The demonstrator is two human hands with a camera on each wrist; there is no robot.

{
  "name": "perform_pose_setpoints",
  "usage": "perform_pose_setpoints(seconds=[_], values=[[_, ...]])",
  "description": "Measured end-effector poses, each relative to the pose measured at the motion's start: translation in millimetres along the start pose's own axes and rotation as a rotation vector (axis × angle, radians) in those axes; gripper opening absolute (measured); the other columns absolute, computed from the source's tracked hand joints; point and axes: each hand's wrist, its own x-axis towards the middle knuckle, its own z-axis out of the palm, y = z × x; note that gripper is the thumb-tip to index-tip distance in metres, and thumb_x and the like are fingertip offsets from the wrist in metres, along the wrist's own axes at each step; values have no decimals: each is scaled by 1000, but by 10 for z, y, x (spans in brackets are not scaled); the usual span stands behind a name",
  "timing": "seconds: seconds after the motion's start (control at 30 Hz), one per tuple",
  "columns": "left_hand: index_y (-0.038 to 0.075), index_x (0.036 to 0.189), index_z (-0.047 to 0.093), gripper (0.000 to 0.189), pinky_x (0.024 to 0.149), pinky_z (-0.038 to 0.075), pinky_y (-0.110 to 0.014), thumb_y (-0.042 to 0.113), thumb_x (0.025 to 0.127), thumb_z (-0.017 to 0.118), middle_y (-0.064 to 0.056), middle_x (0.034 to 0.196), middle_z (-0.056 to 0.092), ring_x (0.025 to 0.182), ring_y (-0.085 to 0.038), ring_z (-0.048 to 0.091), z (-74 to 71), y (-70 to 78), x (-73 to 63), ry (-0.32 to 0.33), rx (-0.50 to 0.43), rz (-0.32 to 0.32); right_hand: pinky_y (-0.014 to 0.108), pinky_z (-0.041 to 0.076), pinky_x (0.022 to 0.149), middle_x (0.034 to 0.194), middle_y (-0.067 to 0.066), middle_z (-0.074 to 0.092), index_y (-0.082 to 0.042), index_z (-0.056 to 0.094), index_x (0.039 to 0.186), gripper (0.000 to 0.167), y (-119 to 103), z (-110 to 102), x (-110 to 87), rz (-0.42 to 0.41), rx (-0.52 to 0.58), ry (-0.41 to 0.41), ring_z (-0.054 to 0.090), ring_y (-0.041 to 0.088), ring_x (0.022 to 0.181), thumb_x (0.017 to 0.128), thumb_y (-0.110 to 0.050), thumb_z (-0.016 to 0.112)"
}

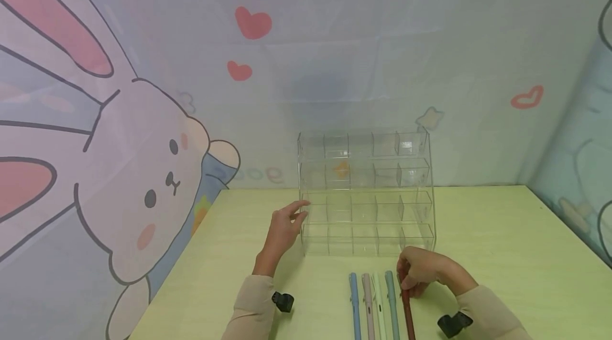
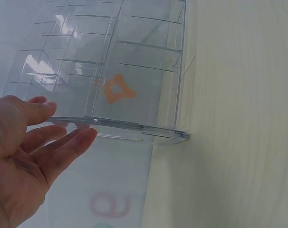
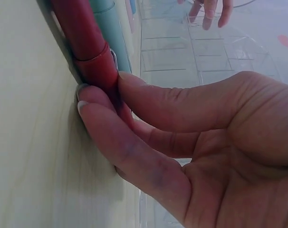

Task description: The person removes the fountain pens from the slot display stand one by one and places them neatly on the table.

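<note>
A clear tiered pen rack [image 1: 363, 207] with rows of small compartments stands at the back of the table. My left hand [image 1: 285, 227] holds its left side edge; in the left wrist view, the thumb and fingers [image 2: 82, 140] lie on either side of the clear panel. On the table before the rack, my right hand [image 1: 423, 268] pinches a dark red pen [image 1: 408, 311] near its upper end, thumb against fingertips in the right wrist view. Left of it lie a teal pen [image 1: 392, 303], a light green pen [image 1: 379, 303], a pinkish pen [image 1: 367, 303] and a blue pen [image 1: 355, 303].
The pale yellow-green table [image 1: 497, 244] runs back to a cloth backdrop [image 1: 382, 64] printed with hearts and a large rabbit [image 1: 162, 180]. Small black cameras [image 1: 283, 302] sit at both wrists. The rack's compartments show no pens.
</note>
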Motion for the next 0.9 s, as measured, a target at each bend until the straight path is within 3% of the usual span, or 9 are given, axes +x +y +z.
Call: perform_pose_setpoints(seconds=[0.13,0.4,0.63,0.73,0.8,0.9], values=[[14,129,67,29,37,31,-21,11,101,62,-20,119,69,76,-32,71,0,-11,-12,13,0,-1,39,59,61,83,17,63,8,59,96,21,3,6,6,-5,0,-14,70,28,66,82,19,70],[16,131,66,30,37,31,-22,12,102,60,-20,123,67,95,-35,71,7,-7,3,-1,-6,1,38,59,60,79,16,64,7,60,92,17,15,5,-4,-5,-15,-2,70,28,66,83,18,69],[15,130,66,30,36,31,-22,11,101,61,-20,117,70,71,-22,70,-12,10,-12,10,18,4,37,58,60,78,16,64,6,60,91,16,-20,16,-3,4,-18,17,70,27,65,83,18,68],[15,130,66,30,36,31,-21,10,101,61,-19,116,70,68,-20,69,-9,6,-5,13,19,6,38,58,60,79,16,64,6,60,92,15,-22,-1,-7,2,-22,13,69,27,66,85,17,67],[15,131,66,30,36,30,-21,10,101,61,-18,105,73,69,-24,70,0,0,1,13,18,3,39,58,61,80,16,64,6,60,93,14,-13,-16,-10,-4,-19,1,69,28,66,86,16,67],[15,131,66,30,36,28,-21,11,101,61,-14,70,69,73,-29,70,15,-11,2,9,12,2,39,58,61,81,16,64,6,60,95,14,5,-25,-13,-7,-8,-14,69,29,67,86,15,67]])
